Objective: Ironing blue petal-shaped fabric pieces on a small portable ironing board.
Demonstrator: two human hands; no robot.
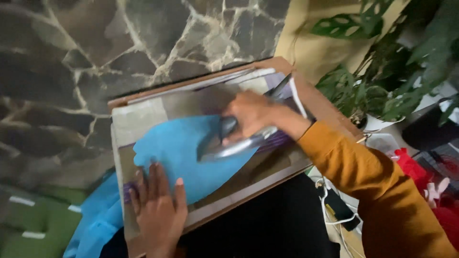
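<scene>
A blue cloth (177, 153) lies spread over a cloth-covered wooden board (138, 117), with more of it hanging off the board's near left edge. My right hand (253, 114) grips the handle of a clothes iron (229, 143), whose silver soleplate rests on the blue cloth with its tip pointing left. The iron's cord (296, 98) runs away past my wrist. My left hand (158, 203) lies flat, fingers spread, pressing on the near edge of the cloth and board.
A dark stone wall (119, 43) rises behind the board. Potted green plants (382, 81) stand at the right. White cables (334, 210) and red things (420, 177) lie on the floor at the lower right. A green cushion (33, 229) lies at the lower left.
</scene>
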